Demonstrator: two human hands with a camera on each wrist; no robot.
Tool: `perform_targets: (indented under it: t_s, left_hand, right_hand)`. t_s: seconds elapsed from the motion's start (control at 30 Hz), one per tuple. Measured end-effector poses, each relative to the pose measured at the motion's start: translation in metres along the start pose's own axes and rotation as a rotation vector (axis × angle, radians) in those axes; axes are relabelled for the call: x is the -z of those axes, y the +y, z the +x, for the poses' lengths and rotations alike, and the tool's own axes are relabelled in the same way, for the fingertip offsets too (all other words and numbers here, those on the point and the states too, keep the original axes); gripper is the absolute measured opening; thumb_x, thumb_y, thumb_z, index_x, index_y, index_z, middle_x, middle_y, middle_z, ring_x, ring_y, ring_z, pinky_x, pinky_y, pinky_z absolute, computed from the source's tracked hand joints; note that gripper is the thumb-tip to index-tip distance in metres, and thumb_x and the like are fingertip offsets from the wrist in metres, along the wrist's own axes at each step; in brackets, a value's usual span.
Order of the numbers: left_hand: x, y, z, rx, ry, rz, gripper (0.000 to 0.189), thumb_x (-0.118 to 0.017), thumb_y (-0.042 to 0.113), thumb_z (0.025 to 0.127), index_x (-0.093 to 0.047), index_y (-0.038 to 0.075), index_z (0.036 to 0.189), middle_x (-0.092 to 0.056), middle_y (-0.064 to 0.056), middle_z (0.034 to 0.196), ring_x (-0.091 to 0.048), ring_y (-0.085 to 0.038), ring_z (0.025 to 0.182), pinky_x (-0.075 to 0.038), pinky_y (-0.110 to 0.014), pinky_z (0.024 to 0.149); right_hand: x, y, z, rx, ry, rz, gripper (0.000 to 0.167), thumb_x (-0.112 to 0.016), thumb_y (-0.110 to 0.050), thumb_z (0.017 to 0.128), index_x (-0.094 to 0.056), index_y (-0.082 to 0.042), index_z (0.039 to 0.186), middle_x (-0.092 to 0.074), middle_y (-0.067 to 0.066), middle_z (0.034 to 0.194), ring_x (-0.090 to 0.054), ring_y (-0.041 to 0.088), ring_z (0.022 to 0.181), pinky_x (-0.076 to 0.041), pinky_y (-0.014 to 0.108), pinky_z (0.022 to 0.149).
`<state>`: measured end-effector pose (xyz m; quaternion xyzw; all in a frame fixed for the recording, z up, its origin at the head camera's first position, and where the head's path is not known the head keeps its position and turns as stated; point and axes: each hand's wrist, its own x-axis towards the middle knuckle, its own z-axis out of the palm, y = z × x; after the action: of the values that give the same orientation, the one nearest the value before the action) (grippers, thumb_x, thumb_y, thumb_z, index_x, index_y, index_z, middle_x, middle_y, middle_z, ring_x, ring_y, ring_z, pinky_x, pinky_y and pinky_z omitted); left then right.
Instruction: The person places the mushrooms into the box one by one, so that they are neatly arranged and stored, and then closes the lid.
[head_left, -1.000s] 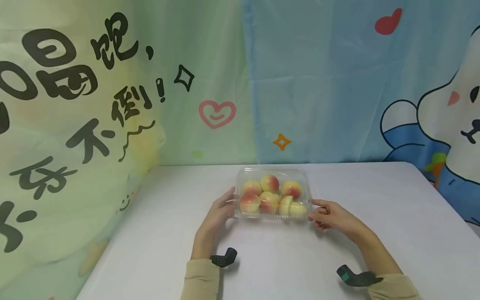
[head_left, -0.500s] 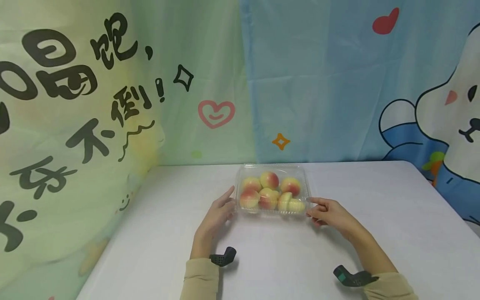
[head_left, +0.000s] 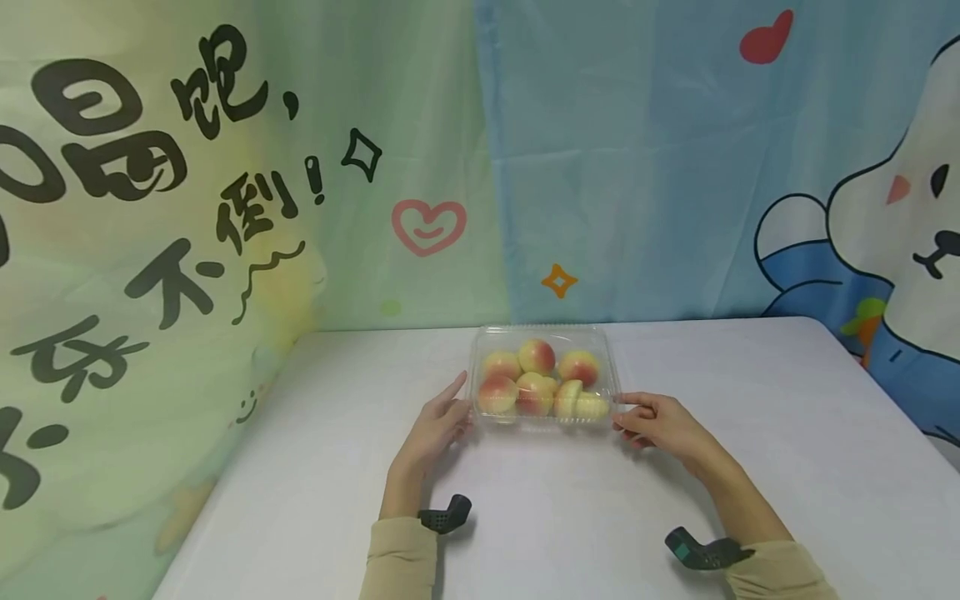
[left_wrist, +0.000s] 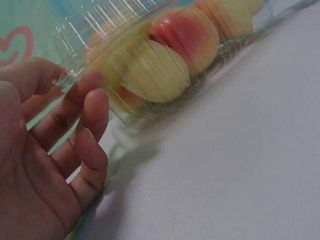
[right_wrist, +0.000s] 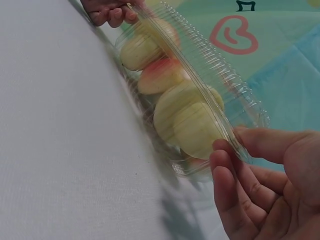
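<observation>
A clear plastic clamshell box (head_left: 540,419) holds several yellow fruits with red blush (head_left: 536,393), peach-like in look. It is at the far side of the white table, near the back edge, lid closed over the fruit. My left hand (head_left: 437,427) pinches the rim at its left end; in the left wrist view, thumb and forefinger meet the rim's corner while the other fingers curl below. At the opposite end, my right hand (head_left: 656,427) pinches the rim between thumb and fingers (right_wrist: 225,172), as the right wrist view shows.
The white table (head_left: 555,508) stretches from the box toward me. Behind it hangs a printed cloth (head_left: 637,167) in green and blue, with hearts, lettering and a cartoon animal. Each wrist wears a dark camera mount (head_left: 447,514).
The box has shifted slightly up and to the left in the head view, with both hands still at its ends. The right hand has moved a little left. The head view has turned slightly.
</observation>
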<state>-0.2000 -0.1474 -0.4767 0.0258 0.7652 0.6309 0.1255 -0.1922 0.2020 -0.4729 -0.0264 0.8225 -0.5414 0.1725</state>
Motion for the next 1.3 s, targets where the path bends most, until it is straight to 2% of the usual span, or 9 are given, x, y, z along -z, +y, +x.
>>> perform_targets:
  t_s: [0.2,0.43,0.6,0.7,1.07,1.3]
  left_hand:
    - [-0.0007,-0.0023,-0.0006,-0.039,0.001,-0.005,0.054,-0.052,0.022,0.097,-0.033,0.023,0.149,-0.063,-0.005,0.087,-0.061,-0.025,0.08,-0.047,-0.026,0.065]
    - [0.0004,-0.0053,-0.0003,-0.051,-0.031,0.002,0.056,-0.054,0.025,0.096,-0.034,0.024,0.148,-0.065,-0.002,0.088,-0.061,-0.038,0.09,-0.046,-0.029,0.07]
    - [-0.0004,-0.0045,0.0007,-0.057,-0.039,0.004,0.057,-0.054,0.02,0.096,-0.033,0.022,0.149,-0.065,-0.004,0.088,-0.06,-0.032,0.083,-0.045,-0.029,0.069]
    - [-0.0011,-0.0036,0.0008,-0.062,-0.035,0.006,0.058,-0.054,0.017,0.095,-0.033,0.021,0.149,-0.064,-0.004,0.086,-0.057,-0.029,0.079,-0.045,-0.029,0.068]
    - [-0.0018,-0.0033,0.0006,-0.075,0.0,0.008,0.057,-0.051,0.014,0.095,-0.034,0.021,0.148,-0.064,-0.002,0.082,-0.06,-0.032,0.082,-0.045,-0.026,0.066]
    - [-0.0018,-0.0045,0.0002,-0.075,0.004,0.013,0.057,-0.052,0.013,0.095,-0.034,0.02,0.148,-0.064,-0.002,0.081,-0.056,-0.033,0.077,-0.044,-0.027,0.064]
  right_hand:
    - [-0.0007,0.0013,0.0027,-0.004,0.048,-0.014,0.058,-0.063,-0.027,0.091,-0.044,0.006,0.136,-0.071,0.013,0.096,-0.066,0.016,0.081,-0.055,0.024,0.069]
    - [0.0001,0.0009,0.0008,-0.011,0.041,0.043,0.057,-0.06,-0.024,0.093,-0.042,0.007,0.137,-0.071,0.012,0.099,-0.065,0.014,0.08,-0.056,0.023,0.071]
    - [0.0006,0.0009,-0.0007,0.015,0.027,0.118,0.054,-0.056,-0.018,0.095,-0.038,0.011,0.138,-0.071,0.011,0.103,-0.065,0.005,0.081,-0.056,0.021,0.074]
    - [0.0005,0.0026,-0.0003,0.027,0.026,0.155,0.054,-0.055,-0.016,0.096,-0.037,0.013,0.138,-0.071,0.011,0.103,-0.066,0.004,0.081,-0.056,0.02,0.075]
    - [-0.0058,0.0068,0.0044,0.033,0.067,0.205,0.054,-0.055,-0.013,0.095,-0.036,0.012,0.139,-0.072,0.008,0.099,-0.064,0.0,0.077,-0.055,0.018,0.073]
    - [-0.0013,0.0096,0.0037,0.042,0.002,0.211,0.055,-0.054,-0.012,0.096,-0.033,0.012,0.14,-0.071,0.012,0.103,-0.066,0.003,0.082,-0.056,0.018,0.076]
